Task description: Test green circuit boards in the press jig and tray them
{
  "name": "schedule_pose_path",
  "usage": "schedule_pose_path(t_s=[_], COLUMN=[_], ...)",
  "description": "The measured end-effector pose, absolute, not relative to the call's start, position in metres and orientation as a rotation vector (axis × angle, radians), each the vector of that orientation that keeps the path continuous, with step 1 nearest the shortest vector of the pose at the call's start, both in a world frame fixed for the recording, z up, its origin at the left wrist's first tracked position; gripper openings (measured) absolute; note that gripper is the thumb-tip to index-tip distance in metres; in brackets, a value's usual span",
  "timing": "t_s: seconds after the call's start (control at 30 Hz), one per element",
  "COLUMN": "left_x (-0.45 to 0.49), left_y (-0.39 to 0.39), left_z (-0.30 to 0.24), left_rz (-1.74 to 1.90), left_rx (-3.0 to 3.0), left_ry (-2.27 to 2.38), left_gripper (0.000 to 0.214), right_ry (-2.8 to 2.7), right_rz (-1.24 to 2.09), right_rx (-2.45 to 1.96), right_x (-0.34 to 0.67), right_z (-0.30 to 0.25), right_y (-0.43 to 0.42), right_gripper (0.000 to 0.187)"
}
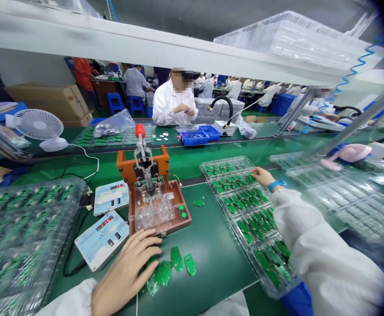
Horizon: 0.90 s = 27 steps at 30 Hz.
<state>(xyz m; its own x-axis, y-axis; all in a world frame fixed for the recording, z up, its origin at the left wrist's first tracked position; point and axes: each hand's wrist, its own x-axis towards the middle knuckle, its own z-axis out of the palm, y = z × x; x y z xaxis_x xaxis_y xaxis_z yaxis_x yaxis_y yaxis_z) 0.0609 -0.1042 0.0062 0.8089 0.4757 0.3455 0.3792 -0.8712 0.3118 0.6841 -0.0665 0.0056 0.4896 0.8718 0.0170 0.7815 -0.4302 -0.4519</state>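
Note:
My left hand (127,267) rests fingers-down on a small pile of green circuit boards (175,263) lying loose on the green mat, just in front of a brown test fixture (155,206) with a red-knobbed lever. The fingers are spread and lie flat over the boards. My right hand (262,176), with a blue wristband, reaches out over a long clear plastic tray (244,210) filled with green boards and touches boards at the far end; its fingertips are partly hidden. One single board (198,202) lies apart beside the fixture.
Two white meters with red digits (104,235) sit left of the fixture. A clear tray of boards (17,237) fills the left side, more trays (346,197) the right. A small white fan (40,127) and blue bins (198,135) stand behind. Workers in white coats sit beyond.

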Motion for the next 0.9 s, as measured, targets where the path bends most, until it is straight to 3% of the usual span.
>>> schedule_pose_path(t_s=[0.23, 0.5, 0.7, 0.8, 0.9], left_x=[0.062, 0.064, 0.06, 0.051, 0.041], left_y=[-0.102, -0.104, -0.108, -0.112, -0.121], left_z=[0.004, 0.004, 0.012, 0.016, 0.013], left_rz=[0.678, 0.692, 0.629, 0.406, 0.27], left_rx=[2.748, 2.735, 2.721, 2.674, 2.65], left_ry=[0.668, 0.574, 0.648, 0.748, 0.773], left_gripper=[0.016, 0.017, 0.019, 0.012, 0.003], right_ry=[-1.551, -1.584, -1.583, -1.81, -2.272], right_rz=[0.386, -0.048, -0.326, -0.224, 0.041], right_rx=[-2.422, -2.296, -2.035, -1.815, -1.463], right_x=[0.709, 0.683, 0.621, 0.556, 0.472], right_z=[-0.001, -0.011, 0.027, 0.038, 0.031], right_y=[-0.04, -0.039, -0.055, -0.076, -0.113], right_gripper=[0.031, 0.032, 0.039, 0.04, 0.028])
